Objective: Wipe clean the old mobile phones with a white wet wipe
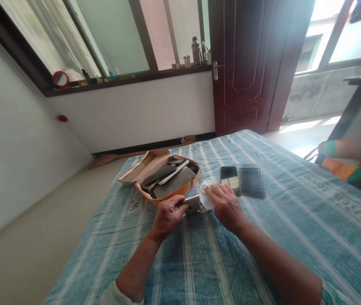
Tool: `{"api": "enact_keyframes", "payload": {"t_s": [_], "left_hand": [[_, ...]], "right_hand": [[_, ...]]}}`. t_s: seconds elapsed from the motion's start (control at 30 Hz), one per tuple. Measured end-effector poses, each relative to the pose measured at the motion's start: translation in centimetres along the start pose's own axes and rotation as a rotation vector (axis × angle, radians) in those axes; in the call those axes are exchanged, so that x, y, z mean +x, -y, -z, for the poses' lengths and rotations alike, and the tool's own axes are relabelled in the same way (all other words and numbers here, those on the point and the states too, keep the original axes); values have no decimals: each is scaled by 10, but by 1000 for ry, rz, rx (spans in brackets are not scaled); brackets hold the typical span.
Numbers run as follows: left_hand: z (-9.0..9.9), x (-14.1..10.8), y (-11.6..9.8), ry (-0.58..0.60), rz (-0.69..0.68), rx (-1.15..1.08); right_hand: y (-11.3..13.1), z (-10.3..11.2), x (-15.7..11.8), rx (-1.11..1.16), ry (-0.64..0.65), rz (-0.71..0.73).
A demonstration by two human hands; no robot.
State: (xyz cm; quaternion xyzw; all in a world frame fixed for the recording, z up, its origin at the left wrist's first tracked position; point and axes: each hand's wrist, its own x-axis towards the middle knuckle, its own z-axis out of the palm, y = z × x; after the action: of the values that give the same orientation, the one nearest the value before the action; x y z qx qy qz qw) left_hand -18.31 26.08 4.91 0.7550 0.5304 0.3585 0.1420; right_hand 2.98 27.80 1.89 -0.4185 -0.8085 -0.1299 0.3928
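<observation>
My left hand (168,215) pinches the left end of a thin, light-coloured phone (193,205), which is tilted up above the bed. A crumpled white cloth or tissue (205,195) is gripped in my right hand (226,206) and pressed over the phone's right end. Just beyond my left hand sits an open orange cardboard box (180,192) holding several phone-like devices, its lid folded back to the left. A dark phone (229,173) lies flat beyond my right hand, beside a blurred dark rectangular item (253,181).
A blue striped sheet (199,271) covers the bed. Behind it are a wall, a dark red door (244,84) and a window sill (136,79) with a red-rimmed mirror (60,79) and a flask (195,51). A colourful bag (348,165) is at the right.
</observation>
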Motion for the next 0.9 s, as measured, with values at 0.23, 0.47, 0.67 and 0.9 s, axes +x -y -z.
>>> {"api": "enact_keyframes", "payload": {"t_s": [0.23,0.47,0.67,0.9], "left_hand": [[0,-4,-6,-18,-39,58],[7,-10,-3,-136,-118,204],[19,-9,-3,-403,-180,495],[35,-2,8,-271,-207,905]], "right_hand": [[-3,6,3,48,67,-3],[-6,5,-1,65,59,17],[-6,5,-2,86,57,20],[-7,4,-3,118,93,15]]}}
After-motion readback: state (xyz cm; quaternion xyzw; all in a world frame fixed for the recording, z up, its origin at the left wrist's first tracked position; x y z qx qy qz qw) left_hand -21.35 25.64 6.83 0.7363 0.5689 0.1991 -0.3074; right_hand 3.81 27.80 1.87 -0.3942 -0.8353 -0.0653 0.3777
